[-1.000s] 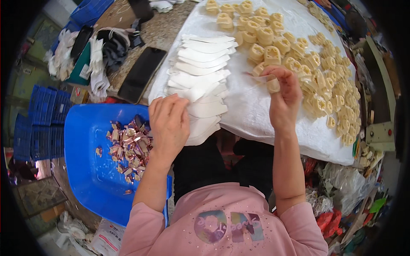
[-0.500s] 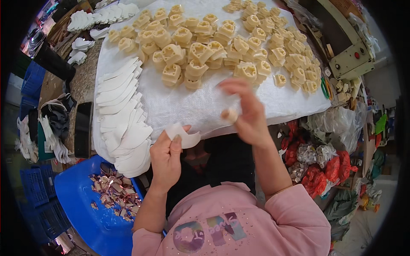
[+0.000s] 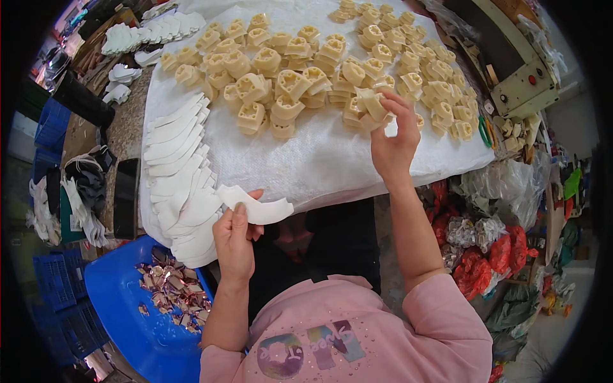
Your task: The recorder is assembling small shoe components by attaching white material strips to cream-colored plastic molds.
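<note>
My left hand (image 3: pixel 234 237) holds a curved white flat piece (image 3: pixel 258 207) by one end, just off the near edge of the table. A fanned stack of the same white curved pieces (image 3: pixel 179 166) lies to its left on the white woven sheet (image 3: pixel 306 159). My right hand (image 3: pixel 393 137) reaches over the sheet and grips a cream moulded block (image 3: pixel 370 105) at the edge of a large spread of cream blocks (image 3: pixel 287 76). Both forearms come up from the pink sweatshirt at the bottom.
A blue plastic tub (image 3: pixel 137 319) with small shiny scraps (image 3: pixel 169 293) sits low at the left. A black phone (image 3: pixel 124 198) lies beside the sheet. Blue crates (image 3: pixel 60 300) stand far left. Red and clear bags (image 3: pixel 491 249) pile up at the right, below a cream machine (image 3: pixel 523 83).
My left hand has picked up a white curved piece and lifted it clear of the stack. My right hand moved out to the cream blocks and took one. The view swung right.
</note>
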Demonstrator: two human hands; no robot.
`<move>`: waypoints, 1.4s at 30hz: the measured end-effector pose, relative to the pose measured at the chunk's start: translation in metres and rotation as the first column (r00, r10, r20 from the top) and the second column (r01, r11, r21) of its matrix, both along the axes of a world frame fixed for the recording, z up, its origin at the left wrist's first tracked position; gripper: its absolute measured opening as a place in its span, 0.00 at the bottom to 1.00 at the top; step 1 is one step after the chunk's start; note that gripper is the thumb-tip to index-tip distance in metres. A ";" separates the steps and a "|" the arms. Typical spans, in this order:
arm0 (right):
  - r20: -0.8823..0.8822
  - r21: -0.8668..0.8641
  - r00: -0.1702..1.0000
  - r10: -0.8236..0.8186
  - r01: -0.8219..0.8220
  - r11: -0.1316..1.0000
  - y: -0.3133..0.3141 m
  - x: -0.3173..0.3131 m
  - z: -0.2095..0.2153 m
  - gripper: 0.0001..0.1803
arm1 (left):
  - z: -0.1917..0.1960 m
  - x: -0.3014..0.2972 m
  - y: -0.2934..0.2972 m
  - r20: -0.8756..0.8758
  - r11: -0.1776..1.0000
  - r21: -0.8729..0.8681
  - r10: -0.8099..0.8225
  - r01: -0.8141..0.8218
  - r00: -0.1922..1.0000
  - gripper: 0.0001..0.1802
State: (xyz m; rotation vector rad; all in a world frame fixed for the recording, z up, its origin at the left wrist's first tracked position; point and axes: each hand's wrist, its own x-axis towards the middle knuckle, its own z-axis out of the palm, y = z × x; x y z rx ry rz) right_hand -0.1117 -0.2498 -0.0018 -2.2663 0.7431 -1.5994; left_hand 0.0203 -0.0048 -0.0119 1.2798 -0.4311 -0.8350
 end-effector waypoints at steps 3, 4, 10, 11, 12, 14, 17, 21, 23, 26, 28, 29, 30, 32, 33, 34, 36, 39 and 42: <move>0.031 0.112 0.974 0.223 -0.226 0.968 0.030 0.016 -0.004 0.21 | -0.002 0.002 -0.002 -0.148 0.990 -0.122 0.057 -0.075 0.987 0.22; 0.032 0.113 0.974 0.225 -0.227 0.967 0.039 0.020 -0.008 0.21 | 0.000 0.003 -0.004 -0.146 0.990 -0.121 0.058 -0.076 0.988 0.22; -0.376 0.100 0.861 0.344 -0.331 0.938 0.060 0.030 -0.019 0.13 | 0.000 0.002 -0.023 -0.303 0.935 -0.336 0.006 -0.113 0.953 0.27; -0.452 0.025 0.852 0.266 -0.285 0.958 0.059 0.028 -0.011 0.12 | 0.001 0.001 -0.025 -0.304 0.935 -0.332 0.014 -0.120 0.953 0.27; -0.520 -0.056 0.835 0.178 -0.241 0.969 0.059 0.027 -0.006 0.11 | 0.006 -0.002 -0.031 -0.312 0.939 -0.322 0.018 -0.124 0.950 0.28; -0.551 0.019 0.794 0.255 -0.294 0.956 0.057 0.029 -0.007 0.11 | 0.010 -0.004 -0.039 -0.293 0.943 -0.320 -0.006 -0.092 0.956 0.30; -0.548 0.127 0.759 0.351 -0.339 0.932 0.061 0.030 0.000 0.10 | 0.009 -0.004 -0.053 -0.291 0.944 -0.322 -0.028 -0.070 0.956 0.29; -0.550 0.161 0.765 0.336 -0.298 0.941 0.058 0.032 -0.003 0.09 | 0.008 0.001 -0.057 -0.229 0.962 -0.273 -0.060 -0.005 0.971 0.29; -0.579 0.132 0.761 0.292 -0.266 0.955 0.062 0.034 -0.001 0.09 | 0.008 0.001 -0.058 -0.188 0.973 -0.227 -0.069 0.025 0.980 0.28; -0.574 0.150 0.763 0.297 -0.258 0.954 0.062 0.032 0.000 0.09 | 0.010 -0.003 -0.067 -0.131 0.971 -0.232 -0.086 0.054 0.988 0.26; -0.540 0.198 0.772 0.336 -0.271 0.942 0.061 0.026 0.003 0.09 | 0.014 -0.003 -0.069 -0.104 0.973 -0.210 -0.117 0.093 0.988 0.26; -0.501 0.336 0.761 0.413 -0.269 0.903 0.060 0.024 0.006 0.11 | 0.016 -0.003 -0.070 -0.076 0.974 -0.185 -0.147 0.131 0.986 0.25; -0.450 0.467 0.751 0.484 -0.264 0.844 0.060 0.021 0.008 0.13 | 0.016 -0.003 -0.070 -0.076 0.974 -0.185 -0.149 0.133 0.986 0.25; -0.281 0.629 0.803 0.526 -0.260 0.733 0.060 0.014 0.001 0.17 | 0.015 -0.005 -0.071 -0.041 0.957 -0.244 -0.173 0.158 0.984 0.25; -0.104 0.760 0.842 0.529 -0.276 0.588 0.060 0.011 -0.005 0.21 | 0.014 -0.005 -0.071 -0.039 0.957 -0.244 -0.170 0.156 0.985 0.25; -0.101 0.760 0.841 0.532 -0.280 0.587 0.060 0.008 -0.011 0.21 | 0.012 -0.006 -0.071 -0.050 0.958 -0.247 -0.165 0.148 0.985 0.25; -0.380 0.320 0.864 0.331 -0.213 0.923 0.062 0.001 -0.023 0.28 | 0.009 -0.006 -0.071 -0.058 0.958 -0.252 -0.160 0.141 0.985 0.25; -0.521 0.096 0.846 0.114 -0.074 0.993 0.061 -0.006 -0.032 0.31 | 0.007 -0.006 -0.065 -0.114 0.956 -0.283 -0.110 0.074 0.987 0.25; -0.479 0.151 0.872 0.101 -0.031 0.988 0.067 -0.008 -0.019 0.28 | 0.007 -0.004 -0.049 -0.243 0.969 -0.246 -0.090 0.028 0.966 0.25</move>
